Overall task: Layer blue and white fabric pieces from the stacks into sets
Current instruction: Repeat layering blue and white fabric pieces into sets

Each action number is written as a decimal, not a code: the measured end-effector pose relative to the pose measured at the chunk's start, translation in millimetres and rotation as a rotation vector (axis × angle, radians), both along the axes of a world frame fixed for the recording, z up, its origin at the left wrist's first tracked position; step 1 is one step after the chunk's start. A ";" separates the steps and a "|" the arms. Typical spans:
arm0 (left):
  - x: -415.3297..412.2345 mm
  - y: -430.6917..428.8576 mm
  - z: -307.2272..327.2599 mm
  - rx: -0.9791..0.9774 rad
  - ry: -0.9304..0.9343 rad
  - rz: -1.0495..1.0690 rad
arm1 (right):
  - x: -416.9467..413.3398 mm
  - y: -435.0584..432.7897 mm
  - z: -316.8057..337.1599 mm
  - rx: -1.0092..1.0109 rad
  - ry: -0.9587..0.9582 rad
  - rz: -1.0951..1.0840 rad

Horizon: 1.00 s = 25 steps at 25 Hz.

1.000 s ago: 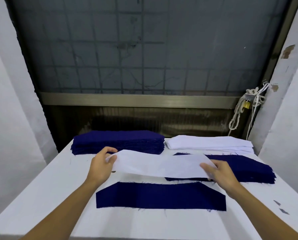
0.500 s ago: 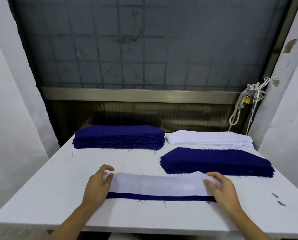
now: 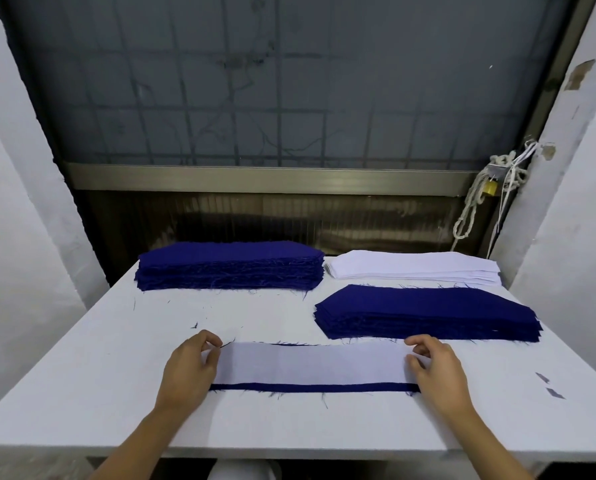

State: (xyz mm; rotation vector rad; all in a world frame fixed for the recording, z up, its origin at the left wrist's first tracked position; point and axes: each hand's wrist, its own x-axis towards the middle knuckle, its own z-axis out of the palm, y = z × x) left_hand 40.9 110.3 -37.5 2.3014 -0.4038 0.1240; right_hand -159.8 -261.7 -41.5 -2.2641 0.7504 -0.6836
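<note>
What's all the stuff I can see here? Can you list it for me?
table: one, white, fills the foreground
tall blue fabric stack: one, dark blue, far left of table
white fabric stack: one, white, far right of table
low blue fabric stack: one, dark blue, right side, in front of the white stack
white fabric piece: one, white, near centre, lying on a blue piece
blue fabric piece: one, dark blue, under the white piece, a strip showing along the near edge
rope bundle: one, off-white, hanging at far right wall
left hand: at the white piece's left end
right hand: at its right end
</note>
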 end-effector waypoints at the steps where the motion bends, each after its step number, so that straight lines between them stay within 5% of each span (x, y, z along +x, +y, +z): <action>1: 0.0 -0.3 0.3 0.001 -0.003 0.000 | 0.5 0.3 -0.1 -0.016 0.004 -0.002; 11: 4.9 -2.3 -5.7 0.017 -0.052 -0.002 | 1.1 -2.5 -1.5 -0.078 0.027 -0.052; 17: 24.6 -18.7 22.0 0.209 -0.116 -0.058 | 12.4 -7.5 21.7 -0.181 0.111 -0.156; 25: 69.1 -156.5 114.7 -0.001 -0.038 -0.275 | 99.6 -64.6 88.6 -0.168 0.054 -0.084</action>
